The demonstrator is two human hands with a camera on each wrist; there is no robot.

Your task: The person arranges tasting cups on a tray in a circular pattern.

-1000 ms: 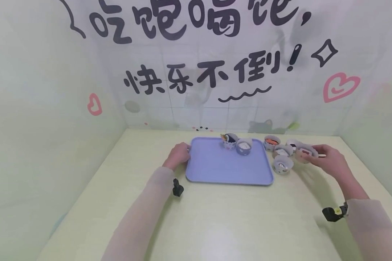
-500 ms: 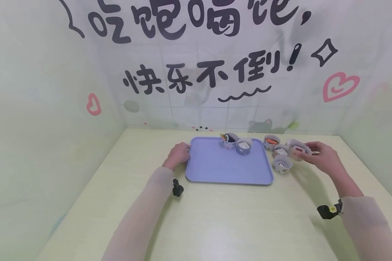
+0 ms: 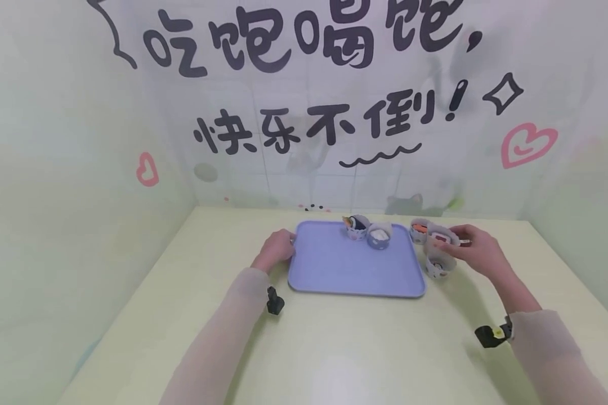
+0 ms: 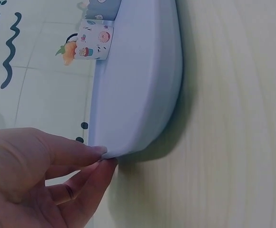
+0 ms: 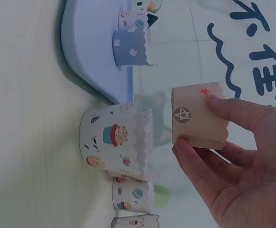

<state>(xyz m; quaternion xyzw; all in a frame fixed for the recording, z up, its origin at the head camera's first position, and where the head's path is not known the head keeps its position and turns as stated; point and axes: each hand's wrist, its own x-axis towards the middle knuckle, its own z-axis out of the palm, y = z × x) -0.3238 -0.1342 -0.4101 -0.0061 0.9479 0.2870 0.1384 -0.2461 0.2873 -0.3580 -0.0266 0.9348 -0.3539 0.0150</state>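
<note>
My left hand (image 3: 277,247) pinches the left edge of a lavender tray (image 3: 352,270); the left wrist view shows thumb and fingers meeting at its rim (image 4: 123,151). Raised above the table, a beige paper baking cup (image 5: 197,116) with a star print is held between the thumb and fingers of my right hand (image 3: 478,250). Something white with a dark red patch shows inside it in the head view. It hangs over the cups right of the tray and hides some of them. On the tray's back edge stand a white printed cup (image 3: 356,234) and a blue-grey cup (image 3: 379,244).
Right of the tray, a paper cup with an orange piece (image 3: 419,229) stands at the back and a white printed cup (image 3: 439,269) nearer. More cups (image 5: 133,194) line up behind in the right wrist view. Walls enclose the pale table (image 3: 334,349) at the back and sides.
My right hand has moved left with the beige baking cup, closer to the tray, now over the other cups. The left hand keeps its grip on the tray. The head view has shifted slightly upward.
</note>
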